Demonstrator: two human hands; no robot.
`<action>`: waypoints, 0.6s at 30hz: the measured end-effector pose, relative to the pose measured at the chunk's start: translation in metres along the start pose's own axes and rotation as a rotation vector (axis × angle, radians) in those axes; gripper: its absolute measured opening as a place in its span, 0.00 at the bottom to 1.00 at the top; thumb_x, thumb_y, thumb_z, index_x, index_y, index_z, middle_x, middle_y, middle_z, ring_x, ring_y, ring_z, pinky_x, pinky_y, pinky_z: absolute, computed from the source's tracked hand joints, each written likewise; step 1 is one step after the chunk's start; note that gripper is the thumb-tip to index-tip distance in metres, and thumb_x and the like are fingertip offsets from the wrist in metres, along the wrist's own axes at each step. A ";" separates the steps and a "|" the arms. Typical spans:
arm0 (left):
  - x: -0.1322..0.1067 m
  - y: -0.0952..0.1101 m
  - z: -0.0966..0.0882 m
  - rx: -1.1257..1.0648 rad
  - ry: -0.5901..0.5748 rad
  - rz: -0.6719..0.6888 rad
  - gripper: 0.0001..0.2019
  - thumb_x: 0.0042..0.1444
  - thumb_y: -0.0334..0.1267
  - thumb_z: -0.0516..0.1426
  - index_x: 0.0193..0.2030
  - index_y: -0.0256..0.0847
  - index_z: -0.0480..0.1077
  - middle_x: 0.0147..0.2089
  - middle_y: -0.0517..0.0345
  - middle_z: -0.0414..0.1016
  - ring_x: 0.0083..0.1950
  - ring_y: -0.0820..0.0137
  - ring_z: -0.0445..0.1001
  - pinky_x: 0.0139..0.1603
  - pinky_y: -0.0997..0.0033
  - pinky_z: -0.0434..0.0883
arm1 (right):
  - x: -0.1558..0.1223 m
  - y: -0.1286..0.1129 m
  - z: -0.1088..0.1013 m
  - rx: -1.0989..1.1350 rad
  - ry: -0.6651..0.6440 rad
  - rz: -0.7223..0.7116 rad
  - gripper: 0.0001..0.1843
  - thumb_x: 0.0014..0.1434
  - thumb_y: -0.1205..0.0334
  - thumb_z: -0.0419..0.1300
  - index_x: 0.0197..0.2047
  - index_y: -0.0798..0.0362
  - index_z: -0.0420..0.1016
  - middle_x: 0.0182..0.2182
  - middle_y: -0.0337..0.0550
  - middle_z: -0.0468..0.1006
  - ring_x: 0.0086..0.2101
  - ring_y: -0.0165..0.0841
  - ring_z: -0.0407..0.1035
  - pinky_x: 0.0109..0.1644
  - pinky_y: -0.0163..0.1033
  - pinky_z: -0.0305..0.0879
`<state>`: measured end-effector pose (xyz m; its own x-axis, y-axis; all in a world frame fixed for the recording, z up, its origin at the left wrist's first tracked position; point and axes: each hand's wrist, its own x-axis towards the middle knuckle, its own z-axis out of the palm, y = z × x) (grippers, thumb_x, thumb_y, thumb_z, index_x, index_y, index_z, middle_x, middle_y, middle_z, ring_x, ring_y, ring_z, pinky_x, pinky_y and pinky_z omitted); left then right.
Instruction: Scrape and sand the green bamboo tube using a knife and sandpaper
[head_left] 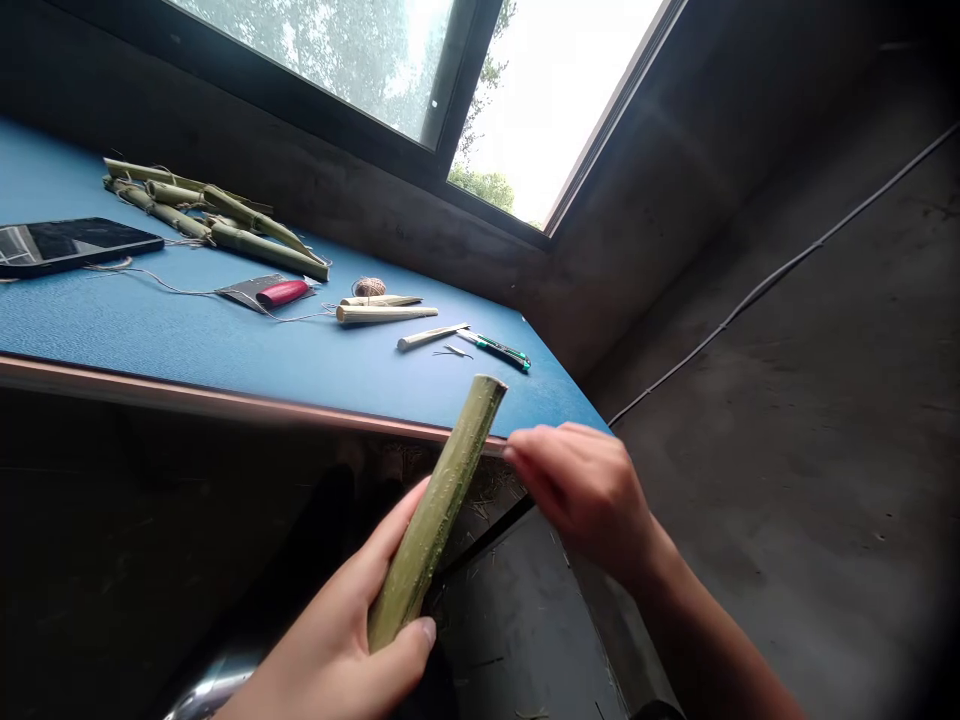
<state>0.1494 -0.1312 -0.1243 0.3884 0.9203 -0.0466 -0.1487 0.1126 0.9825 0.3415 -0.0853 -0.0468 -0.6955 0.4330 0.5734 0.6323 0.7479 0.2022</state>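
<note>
**Held up at the near edge**

From the head camera, we see the left hand (pixel 337 640) clenched around a green stalk (pixel 433 520), which tilts up just off the near edge of the blue surface (pixel 225 340). The right hand (pixel 581 495) is released and holds nothing, its fingers (pixel 540 465) loosely curled just beside the stalk's upper end. Toward the far left of the surface lie a phone (pixel 75 245) and a bundle of green stalk pieces (pixel 217 220). Farther right sit a ball of twine (pixel 369 288), 2 pale sticks (pixel 386 314) and a green utility knife (pixel 495 350).
</note>
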 end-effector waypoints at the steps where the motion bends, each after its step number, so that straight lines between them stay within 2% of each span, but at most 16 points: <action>1: 0.000 -0.001 -0.001 0.008 -0.024 0.004 0.34 0.52 0.34 0.57 0.66 0.49 0.52 0.66 0.57 0.57 0.67 0.56 0.52 0.68 0.55 0.48 | 0.000 -0.002 0.000 0.017 -0.049 -0.039 0.12 0.63 0.68 0.50 0.28 0.55 0.67 0.19 0.35 0.65 0.20 0.25 0.54 0.28 0.34 0.49; 3: 0.000 0.000 -0.001 0.020 -0.063 0.011 0.35 0.51 0.33 0.57 0.66 0.50 0.52 0.65 0.57 0.58 0.66 0.57 0.52 0.68 0.56 0.48 | 0.000 -0.006 0.000 0.069 -0.143 -0.125 0.14 0.64 0.68 0.48 0.26 0.55 0.66 0.17 0.34 0.64 0.19 0.25 0.53 0.27 0.34 0.48; 5: -0.001 0.002 -0.001 0.007 -0.051 -0.004 0.35 0.51 0.34 0.57 0.66 0.50 0.52 0.62 0.56 0.61 0.65 0.57 0.55 0.67 0.58 0.51 | -0.001 -0.001 0.001 0.058 -0.119 -0.113 0.14 0.64 0.68 0.48 0.27 0.55 0.67 0.17 0.34 0.64 0.19 0.25 0.55 0.27 0.34 0.49; 8: -0.003 0.008 -0.001 -0.081 -0.012 -0.041 0.34 0.50 0.34 0.59 0.64 0.51 0.55 0.51 0.57 0.68 0.57 0.61 0.63 0.59 0.67 0.63 | -0.004 0.024 0.000 -0.111 0.032 0.093 0.11 0.63 0.66 0.51 0.30 0.55 0.69 0.20 0.36 0.69 0.21 0.25 0.60 0.28 0.32 0.51; 10: -0.002 0.011 -0.001 -0.204 -0.062 -0.064 0.35 0.49 0.36 0.61 0.64 0.54 0.54 0.39 0.61 0.68 0.43 0.69 0.70 0.42 0.77 0.70 | -0.008 0.041 0.000 -0.190 0.070 0.250 0.11 0.63 0.64 0.51 0.30 0.55 0.70 0.21 0.37 0.70 0.21 0.25 0.61 0.28 0.32 0.51; 12: -0.001 0.012 0.000 -0.373 -0.146 -0.080 0.33 0.51 0.41 0.61 0.63 0.57 0.53 0.32 0.65 0.63 0.26 0.78 0.66 0.25 0.84 0.65 | -0.012 0.049 0.001 -0.172 0.061 0.337 0.12 0.63 0.62 0.51 0.30 0.55 0.70 0.21 0.37 0.70 0.21 0.25 0.62 0.27 0.31 0.52; 13: 0.001 0.012 0.001 -0.461 -0.179 -0.082 0.30 0.53 0.44 0.59 0.62 0.58 0.54 0.30 0.67 0.61 0.21 0.82 0.61 0.21 0.84 0.60 | -0.014 0.049 0.002 -0.146 0.054 0.346 0.12 0.63 0.62 0.51 0.30 0.54 0.70 0.21 0.37 0.70 0.21 0.25 0.62 0.28 0.31 0.53; 16: 0.004 0.012 0.004 -0.662 -0.224 -0.055 0.20 0.57 0.49 0.54 0.57 0.57 0.61 0.30 0.67 0.59 0.17 0.85 0.55 0.18 0.84 0.56 | -0.018 0.042 0.009 -0.078 0.029 0.315 0.11 0.63 0.63 0.50 0.31 0.54 0.70 0.23 0.37 0.72 0.23 0.26 0.64 0.29 0.31 0.55; 18: 0.004 0.013 0.006 -0.717 -0.244 -0.040 0.20 0.56 0.49 0.55 0.56 0.55 0.62 0.31 0.65 0.60 0.19 0.84 0.57 0.19 0.83 0.58 | -0.019 0.038 0.014 -0.055 0.024 0.296 0.11 0.63 0.63 0.51 0.31 0.54 0.70 0.23 0.37 0.72 0.23 0.26 0.65 0.29 0.31 0.56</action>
<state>0.1540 -0.1281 -0.1102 0.5837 0.8108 0.0439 -0.6532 0.4367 0.6186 0.3735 -0.0582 -0.0613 -0.4708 0.6156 0.6320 0.8243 0.5623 0.0663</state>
